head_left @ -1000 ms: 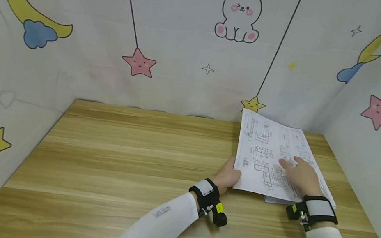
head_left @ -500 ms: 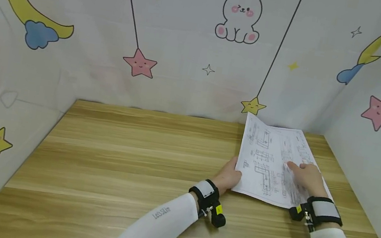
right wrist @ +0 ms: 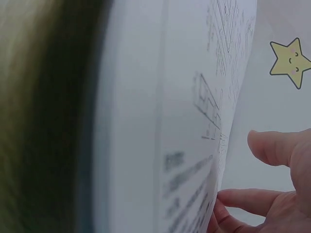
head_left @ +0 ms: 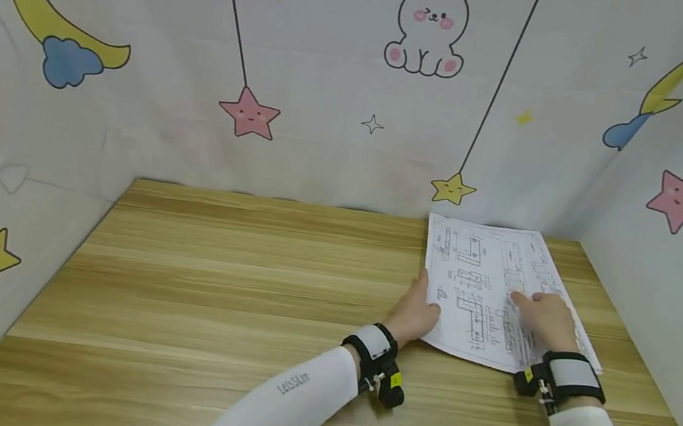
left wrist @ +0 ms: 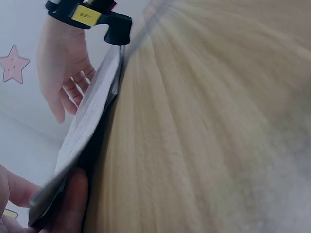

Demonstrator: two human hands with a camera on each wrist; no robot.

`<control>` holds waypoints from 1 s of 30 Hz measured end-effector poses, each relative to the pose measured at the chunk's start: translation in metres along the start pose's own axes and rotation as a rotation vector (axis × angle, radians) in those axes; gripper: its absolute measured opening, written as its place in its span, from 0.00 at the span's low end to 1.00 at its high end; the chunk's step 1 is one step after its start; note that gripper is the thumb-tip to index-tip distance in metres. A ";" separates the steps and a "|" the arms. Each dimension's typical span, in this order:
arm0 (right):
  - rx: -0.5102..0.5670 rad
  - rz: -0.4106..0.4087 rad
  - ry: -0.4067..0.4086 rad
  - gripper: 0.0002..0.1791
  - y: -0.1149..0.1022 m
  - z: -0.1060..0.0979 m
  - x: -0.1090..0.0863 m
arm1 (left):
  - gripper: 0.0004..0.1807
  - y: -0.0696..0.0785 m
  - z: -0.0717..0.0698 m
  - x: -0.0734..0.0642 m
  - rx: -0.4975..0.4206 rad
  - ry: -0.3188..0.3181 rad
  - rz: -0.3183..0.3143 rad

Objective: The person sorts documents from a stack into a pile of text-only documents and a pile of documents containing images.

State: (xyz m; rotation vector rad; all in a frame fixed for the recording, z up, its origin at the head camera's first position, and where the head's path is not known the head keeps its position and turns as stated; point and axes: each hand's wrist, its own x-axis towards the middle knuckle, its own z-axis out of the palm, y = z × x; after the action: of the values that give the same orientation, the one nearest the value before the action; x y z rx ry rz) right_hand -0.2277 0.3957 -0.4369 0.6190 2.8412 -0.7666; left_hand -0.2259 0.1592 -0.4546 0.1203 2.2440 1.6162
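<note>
A small stack of white paper sheets [head_left: 469, 293] printed with technical drawings lies at the back right of the table. My left hand [head_left: 414, 315] grips the stack's left edge, thumb on top and fingers beneath. In the left wrist view, that edge is lifted off the wood, with a finger [left wrist: 74, 199] under it and a dark gap below. Over the right half of the drawings is my right hand [head_left: 547, 320], its thumb apart from its fingers. The right wrist view has its fingertips [right wrist: 231, 198] touching the printed face.
The wooden table [head_left: 201, 295] extends to the left and front. A fabric backdrop [head_left: 336, 78] with stars and a rabbit stands behind and along both sides. Each wrist wears a strapped camera, such as the left one [head_left: 391, 391].
The top sheet's far left corner, raised before, has come down. The right hand moved slightly right, then back a little. The left hand keeps its grip and has shifted slightly right.
</note>
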 end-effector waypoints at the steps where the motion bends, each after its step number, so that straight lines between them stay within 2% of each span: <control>1: -0.003 0.000 0.003 0.39 0.000 0.001 0.000 | 0.41 0.000 0.000 0.000 0.009 0.002 0.005; 4: -0.010 0.007 0.004 0.39 -0.001 0.002 0.001 | 0.39 0.001 0.000 0.000 0.016 0.000 0.010; 9: -0.018 0.000 0.001 0.40 -0.005 0.001 -0.001 | 0.38 -0.001 -0.001 0.001 -0.077 -0.010 0.002; 15: 0.085 -0.005 0.024 0.39 -0.008 0.000 -0.004 | 0.37 -0.002 -0.004 0.002 -0.121 0.014 -0.007; 21: 0.167 0.042 -0.046 0.40 -0.007 0.001 -0.001 | 0.37 -0.003 -0.006 0.002 -0.133 0.017 -0.011; 30: 0.272 0.002 -0.126 0.42 0.003 0.002 0.001 | 0.37 -0.008 -0.020 0.004 -0.154 0.029 -0.021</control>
State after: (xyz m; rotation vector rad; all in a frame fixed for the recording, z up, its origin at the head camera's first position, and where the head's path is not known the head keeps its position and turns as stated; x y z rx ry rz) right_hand -0.2273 0.3976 -0.4407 0.5830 2.6433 -1.1605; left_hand -0.2353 0.1401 -0.4578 0.0326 2.1249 1.7821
